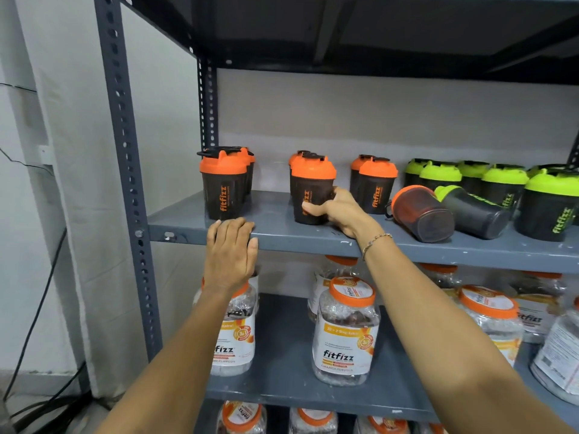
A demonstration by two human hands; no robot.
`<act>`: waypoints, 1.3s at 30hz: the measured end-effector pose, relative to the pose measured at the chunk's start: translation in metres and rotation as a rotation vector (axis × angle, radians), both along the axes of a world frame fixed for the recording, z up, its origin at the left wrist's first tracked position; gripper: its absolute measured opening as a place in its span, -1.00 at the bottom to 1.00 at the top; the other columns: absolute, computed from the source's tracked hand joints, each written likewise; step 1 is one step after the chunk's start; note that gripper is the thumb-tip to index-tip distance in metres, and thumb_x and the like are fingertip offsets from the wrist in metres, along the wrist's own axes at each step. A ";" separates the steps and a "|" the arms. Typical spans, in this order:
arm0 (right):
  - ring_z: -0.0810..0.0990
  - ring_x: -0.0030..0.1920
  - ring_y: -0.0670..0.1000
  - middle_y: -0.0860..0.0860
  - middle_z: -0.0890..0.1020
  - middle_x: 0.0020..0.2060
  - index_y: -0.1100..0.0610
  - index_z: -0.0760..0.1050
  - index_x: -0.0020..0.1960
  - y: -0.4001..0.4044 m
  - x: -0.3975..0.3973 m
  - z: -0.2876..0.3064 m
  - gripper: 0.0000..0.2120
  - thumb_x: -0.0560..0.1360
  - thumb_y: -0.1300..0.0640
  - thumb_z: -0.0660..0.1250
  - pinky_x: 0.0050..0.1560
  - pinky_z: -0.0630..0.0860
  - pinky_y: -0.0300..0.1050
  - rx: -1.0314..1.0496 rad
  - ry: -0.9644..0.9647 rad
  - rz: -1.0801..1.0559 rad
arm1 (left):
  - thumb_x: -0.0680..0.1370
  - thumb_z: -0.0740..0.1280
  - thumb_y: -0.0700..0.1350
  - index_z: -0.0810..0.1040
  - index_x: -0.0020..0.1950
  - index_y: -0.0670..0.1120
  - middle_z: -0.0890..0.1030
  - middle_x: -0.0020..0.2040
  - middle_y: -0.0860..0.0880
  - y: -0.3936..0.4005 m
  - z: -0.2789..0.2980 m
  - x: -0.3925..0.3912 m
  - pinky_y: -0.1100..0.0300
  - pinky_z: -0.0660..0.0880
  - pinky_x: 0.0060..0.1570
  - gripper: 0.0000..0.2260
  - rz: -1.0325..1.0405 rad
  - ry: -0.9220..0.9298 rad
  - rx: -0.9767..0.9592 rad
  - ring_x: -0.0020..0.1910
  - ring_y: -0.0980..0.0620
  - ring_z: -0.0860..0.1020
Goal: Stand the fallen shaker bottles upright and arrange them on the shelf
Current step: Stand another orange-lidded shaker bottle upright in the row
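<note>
On the grey metal shelf stand black shaker bottles with orange lids in short rows. My right hand grips the lower part of the front middle orange-lid shaker, which stands upright. My left hand rests flat on the shelf's front edge, just below the left orange-lid shaker. Further right, an orange-lid shaker and a green-lid shaker lie on their sides with their bases toward me. Upright green-lid shakers stand at the right.
Another upright orange-lid pair stands between my right hand and the fallen bottles. Clear jars with orange lids fill the shelf below. The perforated upright post frames the left side, with a white wall and black cables beyond.
</note>
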State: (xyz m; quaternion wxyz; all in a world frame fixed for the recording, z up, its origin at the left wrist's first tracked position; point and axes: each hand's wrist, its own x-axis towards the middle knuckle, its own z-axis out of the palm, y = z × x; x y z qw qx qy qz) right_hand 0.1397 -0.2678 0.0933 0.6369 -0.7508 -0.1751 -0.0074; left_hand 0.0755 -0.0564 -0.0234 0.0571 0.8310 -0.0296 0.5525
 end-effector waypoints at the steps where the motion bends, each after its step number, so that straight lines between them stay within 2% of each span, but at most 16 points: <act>1: 0.58 0.20 0.13 0.14 0.63 0.17 0.24 0.44 0.29 -0.001 0.003 0.000 -0.42 0.31 0.31 0.55 0.22 0.52 0.06 -0.019 0.006 0.003 | 0.58 0.10 -0.03 0.52 0.14 -0.14 0.55 0.11 -0.13 -0.001 0.000 0.000 0.05 0.13 0.36 -0.70 0.005 -0.008 -0.004 0.14 -0.07 0.42; 3: 0.57 0.22 0.14 0.15 0.62 0.19 0.24 0.44 0.29 -0.003 0.008 0.002 -0.42 0.32 0.31 0.55 0.31 0.47 0.12 -0.058 0.003 0.013 | 0.58 0.10 -0.03 0.52 0.14 -0.14 0.55 0.12 -0.13 -0.002 0.000 0.001 0.05 0.14 0.36 -0.70 0.009 -0.016 -0.010 0.14 -0.07 0.42; 7: 0.55 0.26 0.15 0.15 0.60 0.23 0.22 0.39 0.33 -0.006 0.018 -0.003 -0.35 0.30 0.25 0.56 0.33 0.43 0.19 -0.080 -0.013 0.041 | 0.59 0.11 -0.02 0.52 0.15 -0.14 0.55 0.13 -0.14 0.000 -0.001 0.001 0.06 0.14 0.35 -0.69 0.007 -0.022 -0.011 0.15 -0.05 0.39; 20: 0.45 0.37 0.14 0.13 0.49 0.36 0.21 0.28 0.43 0.002 0.010 -0.003 -0.42 0.48 0.23 0.42 0.41 0.34 0.17 -0.138 -0.027 0.091 | 0.59 0.10 -0.02 0.50 0.15 -0.13 0.55 0.13 -0.13 0.000 -0.001 -0.001 0.05 0.14 0.34 -0.71 -0.008 0.014 -0.017 0.14 -0.08 0.44; 27: 0.46 0.35 0.15 0.13 0.50 0.35 0.19 0.29 0.42 0.000 0.012 -0.004 -0.39 0.46 0.13 0.44 0.40 0.35 0.19 -0.180 -0.034 0.097 | 0.59 0.08 -0.01 0.50 0.15 -0.14 0.54 0.13 -0.15 -0.003 0.001 -0.003 0.05 0.14 0.34 -0.69 -0.005 0.030 -0.031 0.14 -0.11 0.45; 29: 0.48 0.33 0.14 0.13 0.52 0.33 0.18 0.30 0.41 -0.002 0.010 -0.004 -0.31 0.38 0.04 0.50 0.39 0.36 0.21 -0.195 -0.032 0.113 | 0.59 0.08 -0.01 0.50 0.15 -0.14 0.53 0.13 -0.14 -0.003 0.001 -0.005 0.05 0.14 0.34 -0.70 -0.004 0.037 -0.028 0.13 -0.11 0.45; 31: 0.47 0.34 0.14 0.13 0.50 0.35 0.20 0.28 0.43 -0.007 0.004 -0.001 -0.25 0.36 0.04 0.51 0.40 0.35 0.20 -0.188 -0.033 0.116 | 0.59 0.08 -0.01 0.49 0.16 -0.13 0.53 0.13 -0.14 -0.003 0.002 -0.007 0.05 0.13 0.35 -0.70 -0.006 0.048 -0.028 0.14 -0.10 0.44; 34: 0.42 0.39 0.13 0.15 0.43 0.40 0.27 0.23 0.46 -0.015 -0.013 0.001 -0.36 0.49 0.17 0.42 0.42 0.33 0.08 -0.246 -0.089 0.011 | 0.60 0.08 -0.01 0.49 0.17 -0.13 0.53 0.14 -0.13 -0.005 0.002 -0.007 0.02 0.11 0.40 -0.70 -0.019 0.068 -0.043 0.17 -0.09 0.44; 36: 0.45 0.35 0.10 0.12 0.49 0.35 0.24 0.35 0.41 -0.026 -0.018 0.000 -0.49 0.51 0.15 0.39 0.37 0.36 0.00 -0.371 -0.211 -0.125 | 0.59 0.09 0.01 0.50 0.18 -0.13 0.53 0.16 -0.12 -0.007 0.003 -0.008 -0.01 0.09 0.44 -0.68 -0.040 0.077 -0.084 0.21 -0.09 0.44; 39: 0.55 0.21 0.03 0.08 0.61 0.20 0.21 0.54 0.24 -0.047 -0.030 0.007 -0.68 0.51 0.14 0.39 0.30 0.44 -0.03 -0.399 -0.346 -0.273 | 0.58 0.09 0.05 0.50 0.23 -0.15 0.53 0.21 -0.11 -0.019 0.003 -0.011 0.01 0.01 0.47 -0.61 -0.074 0.086 -0.126 0.29 -0.08 0.41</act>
